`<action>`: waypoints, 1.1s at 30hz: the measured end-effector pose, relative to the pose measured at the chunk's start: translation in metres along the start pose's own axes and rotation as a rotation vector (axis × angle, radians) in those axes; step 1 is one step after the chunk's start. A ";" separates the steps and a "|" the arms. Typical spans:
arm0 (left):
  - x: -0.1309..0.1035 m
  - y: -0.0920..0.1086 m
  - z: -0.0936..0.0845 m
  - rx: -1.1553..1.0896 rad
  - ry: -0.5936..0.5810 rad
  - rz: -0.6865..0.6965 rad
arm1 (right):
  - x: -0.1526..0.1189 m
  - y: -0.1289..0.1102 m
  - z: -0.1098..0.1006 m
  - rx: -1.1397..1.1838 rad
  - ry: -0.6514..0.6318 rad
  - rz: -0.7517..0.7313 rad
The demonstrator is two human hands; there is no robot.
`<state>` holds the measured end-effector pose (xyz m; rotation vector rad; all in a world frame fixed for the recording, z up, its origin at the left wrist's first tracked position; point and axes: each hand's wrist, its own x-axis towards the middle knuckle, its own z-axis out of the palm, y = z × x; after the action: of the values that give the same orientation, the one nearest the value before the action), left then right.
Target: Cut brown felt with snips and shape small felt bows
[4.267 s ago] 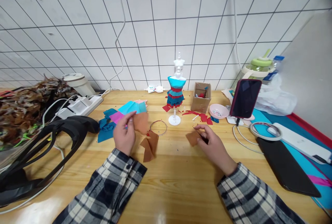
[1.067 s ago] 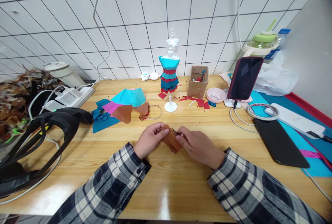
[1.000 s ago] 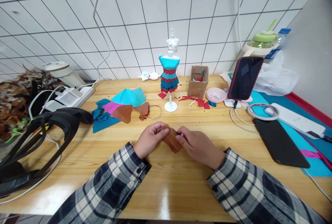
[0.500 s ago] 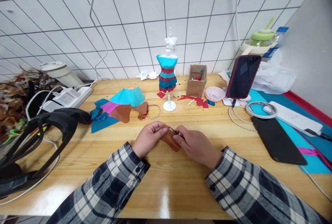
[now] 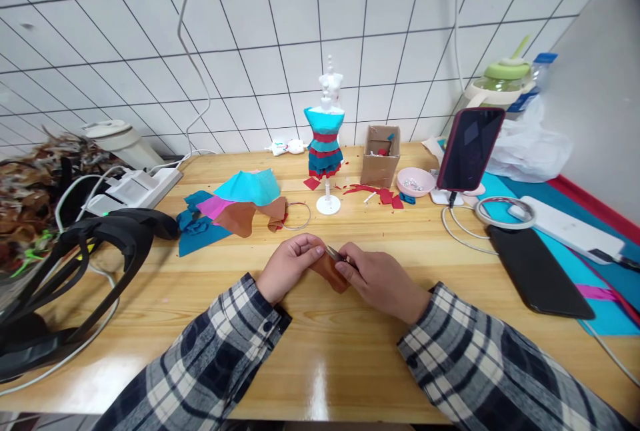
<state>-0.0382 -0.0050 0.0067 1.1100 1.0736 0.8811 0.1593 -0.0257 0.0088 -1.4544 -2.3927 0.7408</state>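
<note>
My left hand [image 5: 289, 264] pinches a small piece of brown crepe paper [image 5: 330, 272] between thumb and fingers. Closed around a pair of small scissors [image 5: 336, 254], my right hand [image 5: 380, 279] has the pointed metal blades at the paper's upper edge; most of the handles are hidden by the fingers. Beyond the hands stands a small white dress form [image 5: 327, 131] wearing a layered turquoise, red and dark teal paper dress. To its left lie sheets of turquoise paper [image 5: 247, 187], pink, brown [image 5: 237, 218] and dark teal paper.
A small cardboard box [image 5: 381, 156] and a pink bowl [image 5: 416, 182] stand behind right, near red paper scraps [image 5: 386, 197]. Phones, one on a stand [image 5: 470, 151], and a power bank [image 5: 573, 228] are at right. A black headset-like frame [image 5: 100, 271] and power strip [image 5: 133, 191] sit left.
The scissors' blades show more clearly at the brown paper's upper edge. Both hands keep nearly the same place, and the whole view has shifted slightly.
</note>
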 end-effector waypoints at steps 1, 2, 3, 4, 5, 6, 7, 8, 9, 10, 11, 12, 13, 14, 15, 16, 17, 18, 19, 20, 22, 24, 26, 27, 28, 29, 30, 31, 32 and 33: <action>0.000 0.000 0.000 -0.011 -0.002 -0.004 | 0.000 0.000 0.000 -0.006 0.005 -0.008; 0.000 0.000 0.000 -0.024 -0.003 -0.007 | 0.000 0.000 0.000 -0.011 0.011 -0.013; 0.000 0.000 0.000 -0.036 -0.002 -0.009 | 0.000 0.000 -0.001 -0.017 0.016 -0.015; -0.001 0.000 0.000 -0.044 -0.002 -0.010 | 0.000 0.000 -0.001 -0.022 0.019 -0.014; -0.001 0.001 0.001 -0.048 -0.001 -0.010 | 0.000 -0.001 -0.001 -0.025 0.021 -0.011; -0.001 0.001 0.001 -0.046 -0.001 -0.010 | 0.000 -0.001 -0.001 -0.028 0.020 -0.005; -0.001 0.001 0.001 -0.040 -0.001 -0.010 | 0.001 -0.001 -0.001 -0.028 0.018 0.003; -0.001 0.002 0.002 -0.032 -0.001 -0.010 | 0.001 -0.001 -0.001 -0.026 0.016 0.011; -0.001 0.002 0.002 -0.024 -0.002 -0.010 | 0.001 -0.001 -0.001 -0.024 0.016 0.019; -0.002 0.002 0.003 -0.017 -0.002 -0.008 | 0.001 -0.001 -0.001 -0.022 0.018 0.027; -0.002 0.003 0.003 -0.013 -0.003 -0.004 | 0.001 -0.001 -0.001 -0.022 0.019 0.032; -0.002 0.003 0.004 -0.011 -0.005 -0.001 | 0.001 -0.001 0.000 -0.024 0.020 0.036; -0.002 0.003 0.004 -0.009 -0.008 0.000 | 0.001 0.000 0.000 -0.029 0.020 0.038; -0.002 0.003 0.004 -0.007 -0.012 0.000 | 0.001 0.000 0.000 -0.035 0.018 0.037; -0.002 0.002 0.004 -0.004 -0.018 -0.004 | 0.001 0.000 0.001 -0.039 0.015 0.035; -0.002 0.002 0.004 -0.001 -0.021 -0.008 | 0.001 0.001 0.001 -0.043 0.012 0.033; -0.002 0.002 0.004 0.001 -0.024 -0.013 | 0.002 0.001 0.001 -0.045 0.011 0.029; -0.001 0.002 0.004 0.003 -0.026 -0.016 | 0.002 0.001 0.001 -0.045 0.011 0.025; -0.001 0.002 0.004 0.003 -0.026 -0.018 | 0.002 0.002 0.001 -0.044 0.011 0.021; -0.001 0.002 0.004 0.002 -0.027 -0.018 | 0.002 0.002 0.001 -0.043 0.011 0.017; -0.001 0.002 0.004 0.001 -0.028 -0.015 | 0.002 0.001 0.001 -0.042 0.009 0.016; -0.002 0.002 0.004 0.007 -0.026 -0.013 | 0.002 0.001 0.001 -0.041 0.004 0.017; -0.002 0.002 0.003 0.016 -0.026 -0.015 | 0.002 0.001 0.000 -0.042 0.002 0.014; -0.002 0.002 0.003 0.020 -0.027 -0.016 | 0.002 0.000 0.000 -0.044 0.001 0.012; -0.002 0.002 0.003 0.023 -0.026 -0.016 | 0.002 0.000 0.000 -0.048 -0.001 0.012; -0.002 0.001 0.003 0.027 -0.024 -0.016 | 0.002 0.000 0.000 -0.053 -0.003 0.015; -0.002 0.001 0.003 0.030 -0.023 -0.015 | 0.002 0.000 0.000 -0.058 -0.005 0.018; -0.002 0.001 0.003 0.033 -0.022 -0.014 | 0.002 0.000 -0.001 -0.063 -0.006 0.019; -0.002 0.001 0.003 0.033 -0.023 -0.013 | 0.002 0.000 -0.001 -0.066 -0.005 0.018; -0.001 0.000 0.003 0.032 -0.026 -0.014 | 0.002 0.000 -0.001 -0.066 -0.002 0.015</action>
<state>-0.0360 -0.0068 0.0075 1.1365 1.0760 0.8387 0.1587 -0.0238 0.0091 -1.4996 -2.4319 0.6721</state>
